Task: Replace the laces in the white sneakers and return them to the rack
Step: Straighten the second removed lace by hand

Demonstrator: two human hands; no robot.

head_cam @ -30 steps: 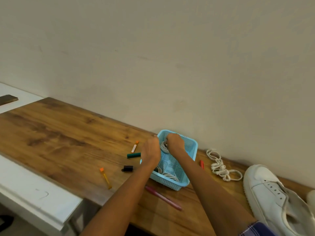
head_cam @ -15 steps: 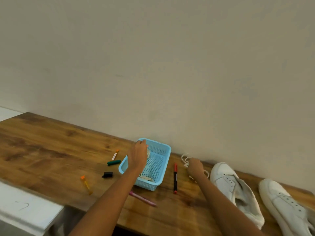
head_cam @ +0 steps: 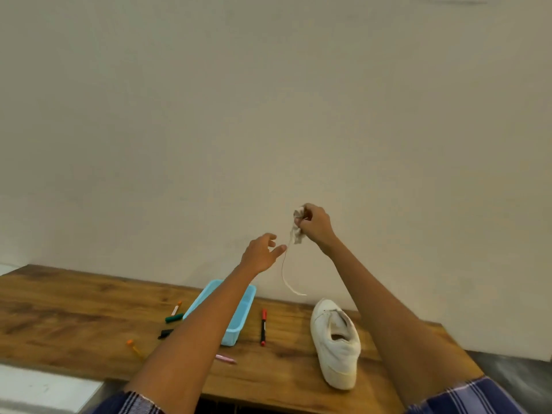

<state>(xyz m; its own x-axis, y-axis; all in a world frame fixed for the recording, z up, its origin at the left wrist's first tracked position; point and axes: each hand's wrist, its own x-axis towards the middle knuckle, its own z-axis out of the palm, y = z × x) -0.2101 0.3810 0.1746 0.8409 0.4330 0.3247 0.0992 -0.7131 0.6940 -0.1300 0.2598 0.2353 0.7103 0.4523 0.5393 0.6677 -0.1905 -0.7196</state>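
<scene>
My right hand is raised in front of the wall and grips a bunched white shoelace; one loose end hangs down in a curve toward the table. My left hand is lifted beside it with fingers spread, its fingertips right at the hanging strand. One white sneaker without laces lies on the wooden table, toe toward the wall. The second sneaker is hidden behind my right forearm.
A light blue plastic basket sits under my left forearm. Around it lie a red marker, a green marker, an orange-tipped pen, a black cap, an orange pen and a pink pen. A white ledge lies at lower left.
My right hand picked the lace bundle off the table and lifted it high. My left hand left the basket and rose toward the hanging end. The view shifted right.
</scene>
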